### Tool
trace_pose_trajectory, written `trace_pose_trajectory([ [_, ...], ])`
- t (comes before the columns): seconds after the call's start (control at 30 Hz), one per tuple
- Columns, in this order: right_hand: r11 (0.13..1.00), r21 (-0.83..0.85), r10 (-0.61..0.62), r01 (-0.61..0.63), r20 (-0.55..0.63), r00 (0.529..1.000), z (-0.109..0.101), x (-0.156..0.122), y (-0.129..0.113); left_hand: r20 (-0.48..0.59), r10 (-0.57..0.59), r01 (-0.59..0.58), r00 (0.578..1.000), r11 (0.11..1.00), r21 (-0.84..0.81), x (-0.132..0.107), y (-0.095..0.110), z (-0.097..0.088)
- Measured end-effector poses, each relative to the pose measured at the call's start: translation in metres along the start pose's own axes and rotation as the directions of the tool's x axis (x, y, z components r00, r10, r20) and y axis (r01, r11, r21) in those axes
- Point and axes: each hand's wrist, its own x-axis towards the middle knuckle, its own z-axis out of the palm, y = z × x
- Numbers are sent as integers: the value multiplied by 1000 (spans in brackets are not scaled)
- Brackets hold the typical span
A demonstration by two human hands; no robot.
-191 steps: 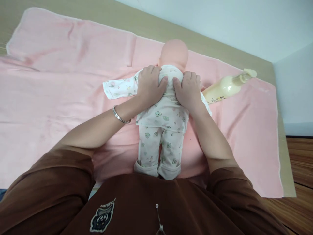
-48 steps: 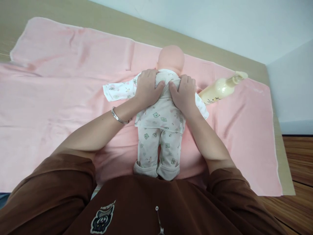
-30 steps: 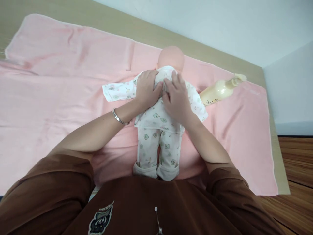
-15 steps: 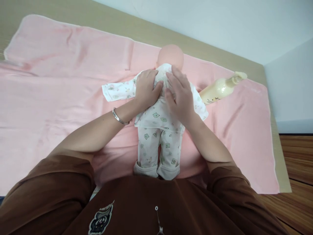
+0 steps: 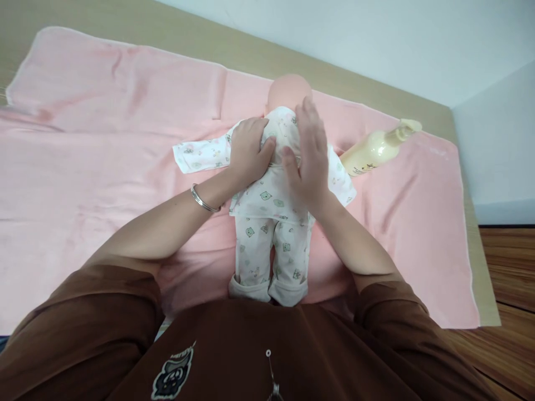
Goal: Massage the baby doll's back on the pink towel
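Note:
A baby doll (image 5: 266, 196) lies face down, its bald head pointing away from me, dressed in a white printed top and trousers. My left hand (image 5: 249, 149) grips the doll at its upper left side, fingers over the shoulder and thumb on the back. Over the upper right of the back, my right hand (image 5: 310, 161) is tilted up with its fingers stretched out, a little blurred. It holds nothing; whether its lower edge touches the top I cannot tell. The doll's right shoulder is partly hidden behind that hand.
Under the doll spreads a pink blanket (image 5: 125, 150) on a pale wooden table (image 5: 485, 278). A cream-coloured pump bottle (image 5: 371, 149) lies by the doll's right sleeve. Behind the table rises a white wall (image 5: 376, 39). Brown wooden flooring (image 5: 510, 267) shows at the right.
My right hand has tilted upward, its palm and fingers lifting from the doll's back. My left hand and the doll stay nearly where they were.

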Motion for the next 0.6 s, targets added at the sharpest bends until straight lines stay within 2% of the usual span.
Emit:
trace_pose_trajectory([
  [0.07,999,-7,38,-38,136,990,7,4,2,-5,-4,3,1000,1000,-10,0,-1,1],
  [0.13,998,6,52,-55,202,978,12,6,3,-12,-5,5,1000,1000,-25,1,-1,2],
  [0.27,999,-7,41,-41,160,986,10,-2,-5,11,-17,17,1000,998,-61,3,4,-4],
  [0.4,998,-52,-23,37,236,972,-1,-12,-23,85,-69,78,994,990,-114,5,12,-13],
  [0.47,997,-62,-20,38,268,963,-7,-13,-30,114,-81,96,990,986,-133,6,14,-16],
  [0.6,996,-60,-48,69,306,951,-25,-15,-38,133,-57,68,989,995,-76,9,11,-21],
])
